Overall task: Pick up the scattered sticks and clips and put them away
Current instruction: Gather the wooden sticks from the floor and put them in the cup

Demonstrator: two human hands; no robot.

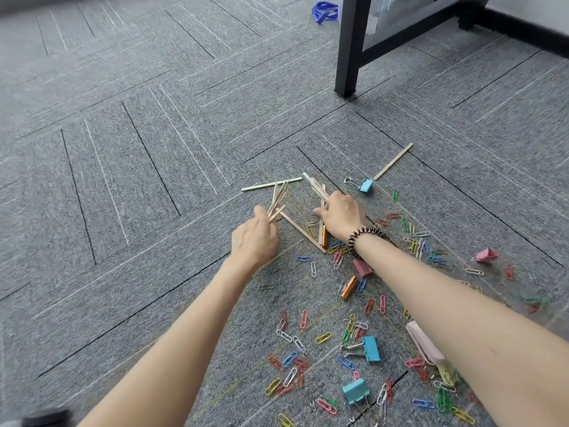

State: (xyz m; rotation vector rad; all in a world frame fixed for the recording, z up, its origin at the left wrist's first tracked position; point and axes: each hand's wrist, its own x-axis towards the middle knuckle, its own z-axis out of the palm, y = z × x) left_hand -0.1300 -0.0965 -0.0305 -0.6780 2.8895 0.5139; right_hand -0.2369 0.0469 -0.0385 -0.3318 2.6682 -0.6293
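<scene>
Both hands are down at the carpet floor [123, 180]. My left hand [254, 241] grips a bundle of thin sticks [277, 200] at their near ends; they fan away from me and slightly right. My right hand [340, 215] is closed around a few flat sticks [314, 184], long axis running away and to the left, tips sticking out past the knuckles. A coiled black band [365, 238] sits on that wrist.

Loose on the floor:
- horizontal stick [271, 184], lying left-right just beyond the left-hand bundle
- diagonal stick [303, 231], between the hands, running from far-left to near-right
- far stick [392, 161], well beyond the right hand, pointing far-right, its near end just beside a blue binder clip [365, 184]

Coloured paper clips [295, 359] are scattered near and right of my forearms, at mixed angles. Among them are teal binder clips [371, 348] and a red-pink binder clip [361, 268]. A copper-coloured battery [349, 286] lies tilted among the clips; its print is too blurred to read. A black table leg [346, 57] stands at far right.
</scene>
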